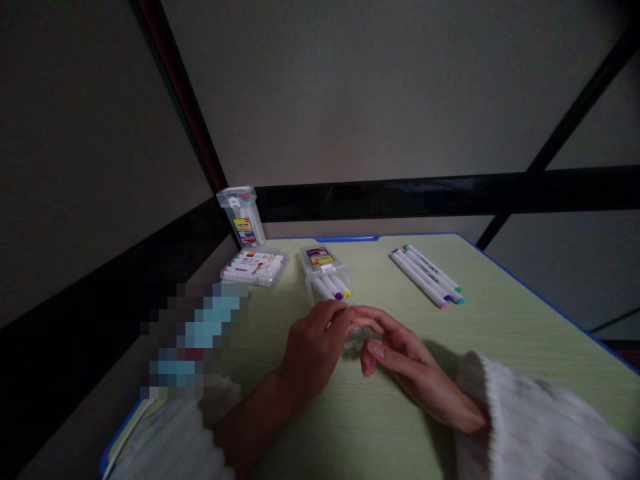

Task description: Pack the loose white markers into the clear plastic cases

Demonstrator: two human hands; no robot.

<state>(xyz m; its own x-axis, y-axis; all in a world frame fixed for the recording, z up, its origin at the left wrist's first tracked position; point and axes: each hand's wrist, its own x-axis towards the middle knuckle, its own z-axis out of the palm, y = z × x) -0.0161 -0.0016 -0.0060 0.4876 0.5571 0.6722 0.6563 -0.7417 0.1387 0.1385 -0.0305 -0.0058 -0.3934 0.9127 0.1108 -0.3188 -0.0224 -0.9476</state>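
Note:
A clear plastic marker case point(327, 267) lies on its side on the table, its near end towards me. White markers point(327, 287) with purple and yellow caps show inside it. Right in front of the case, my left hand point(313, 347) is bent with its fingers curled over a clear plastic piece point(357, 337), which is mostly hidden. From the other side my right hand point(407, 367) reaches to the same spot, its fingertips meeting those of my left hand. Thumb and fingers of the right hand are apart. Whether the clear piece is joined to the case cannot be seen.
Several loose white markers point(425, 275) lie side by side at the right. At the back left, a filled marker case point(243, 217) stands upright behind a flat marker box point(255, 267). A pixelated item point(195, 340) is at the left edge. Walls enclose the table point(500, 320).

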